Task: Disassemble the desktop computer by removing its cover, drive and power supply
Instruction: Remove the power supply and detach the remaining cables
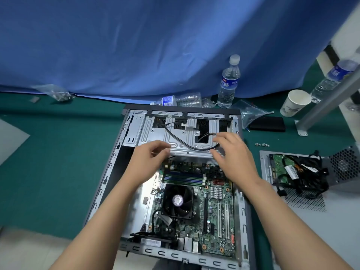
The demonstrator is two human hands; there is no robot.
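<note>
The open desktop case (109,172) lies flat on the green mat, its cover off. Inside I see the motherboard (212,217) with a black CPU fan (178,200). A silver drive cage (155,133) spans the far half, with a black cable (187,147) looped over it. My left hand (150,160) pinches the cage's near edge at the left. My right hand (232,154) rests on the cage's right end, fingers over the cable. To the right, outside the case, lie the removed hard drive (280,168) and the grey power supply (344,164) with its black cable bundle.
The removed cover panel (315,221) lies under the drive at the right. Several loose screws (262,144) sit beside the case. Behind it are a standing water bottle (228,82), a lying bottle (181,100), a paper cup (295,103), plastic bags and a black pouch (267,124). A blue curtain hangs at the back.
</note>
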